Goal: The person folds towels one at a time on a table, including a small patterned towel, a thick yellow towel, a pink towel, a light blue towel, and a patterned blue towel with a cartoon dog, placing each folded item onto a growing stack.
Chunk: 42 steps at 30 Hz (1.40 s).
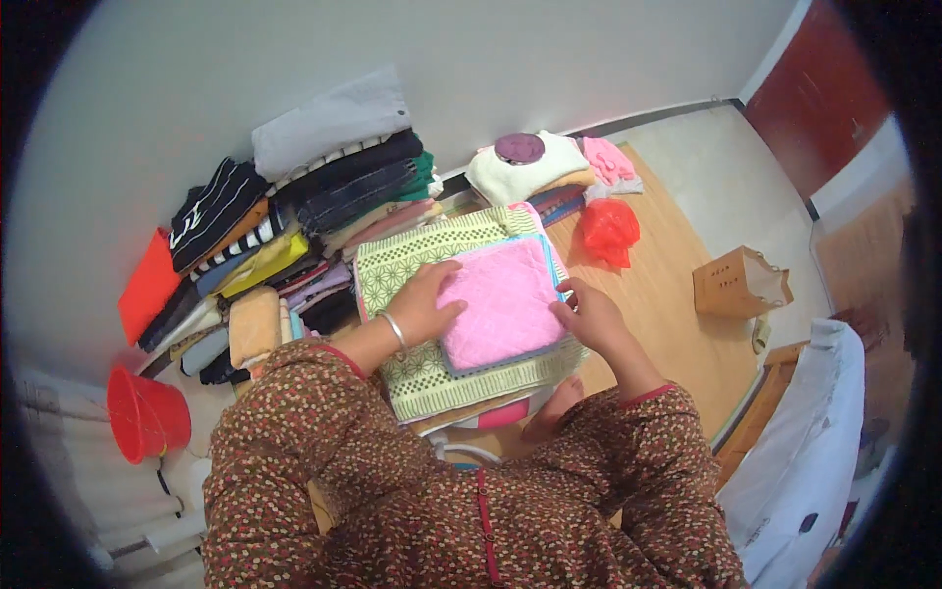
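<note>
A folded pink cloth [500, 299] with a crinkled, fluffy surface lies in front of me. Blue and grey edges show from under it. Beneath that is a yellow-green patterned cloth [392, 260], on a raised surface whose make is mostly hidden. My left hand [424, 306], with a silver bangle at the wrist, rests on the left border of the pink cloth, thumb and fingers apart. My right hand [594, 319] touches the opposite border with spread thumb and forefinger; its other fingers are partly hidden.
Stacks of folded clothes [358, 187] line the wall at left. A smaller pile [530, 167] stands at the back, near a red plastic bag [610, 234]. A brown paper bag [731, 283] is at right, a red bucket [147, 414] at left. My bare foot [557, 407] shows below.
</note>
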Available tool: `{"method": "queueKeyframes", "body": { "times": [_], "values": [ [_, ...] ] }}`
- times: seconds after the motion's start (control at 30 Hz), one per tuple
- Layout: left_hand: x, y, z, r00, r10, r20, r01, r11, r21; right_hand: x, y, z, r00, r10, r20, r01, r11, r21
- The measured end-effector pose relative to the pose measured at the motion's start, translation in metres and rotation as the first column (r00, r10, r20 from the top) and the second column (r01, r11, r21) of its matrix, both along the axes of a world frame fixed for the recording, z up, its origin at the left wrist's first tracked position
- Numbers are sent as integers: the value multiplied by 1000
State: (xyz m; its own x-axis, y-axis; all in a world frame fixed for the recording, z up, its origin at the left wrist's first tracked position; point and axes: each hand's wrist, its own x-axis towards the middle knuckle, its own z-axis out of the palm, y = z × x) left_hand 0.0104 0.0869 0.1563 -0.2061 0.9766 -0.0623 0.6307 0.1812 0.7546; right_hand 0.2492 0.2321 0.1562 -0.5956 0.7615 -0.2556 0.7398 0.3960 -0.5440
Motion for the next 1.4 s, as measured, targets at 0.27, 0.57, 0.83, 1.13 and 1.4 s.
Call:
{"method": "queueKeyframes", "body": {
  "times": [0.27,0.57,0.83,1.13,1.4],
  "values": [
    [27,8,4,662,149,734,152,933,-326,-19,-18,-26,921,-11,-389,-50,988,-148],
    [32,30,-26,619,213,756,35,954,-298,-48,-41,-3,835,47,-548,-253,918,-307],
    [40,33,-29,631,191,752,73,950,-303,-13,-26,-1,987,102,-124,-86,988,124],
    [23,38,-15,741,163,652,-21,975,-220,-29,-17,-4,715,-92,-693,-217,913,-346],
    [-122,-87,7,996,64,-67,-83,941,-327,3,-5,2,902,78,-424,-162,973,-164]
  ]
}}
